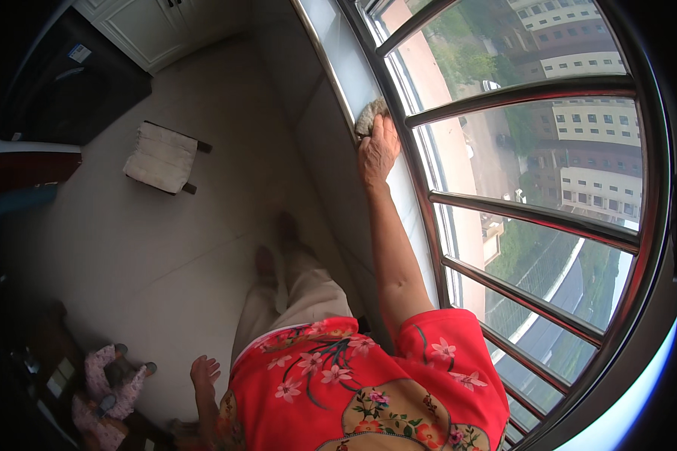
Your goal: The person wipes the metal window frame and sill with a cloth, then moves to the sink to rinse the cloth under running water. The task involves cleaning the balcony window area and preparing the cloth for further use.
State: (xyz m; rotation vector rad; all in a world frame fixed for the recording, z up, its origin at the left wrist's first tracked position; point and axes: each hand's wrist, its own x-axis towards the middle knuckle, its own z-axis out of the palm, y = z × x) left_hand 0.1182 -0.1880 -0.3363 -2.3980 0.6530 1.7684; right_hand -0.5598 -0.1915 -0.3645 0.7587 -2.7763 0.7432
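Observation:
My right hand reaches far forward and presses a bunched greyish cloth onto the pale stone windowsill. The fingers lie over the cloth's near side, close to the metal frame of the window bars. Down at my side hangs my left hand, its fingers loosely apart and nothing in it. It is nearest to the hem of my red floral top.
Metal window bars run along my right. On the tiled floor stands a low stool with a pale padded seat. A dark front-loading appliance and white cabinet are ahead left. Another person's patterned trouser legs show at lower left.

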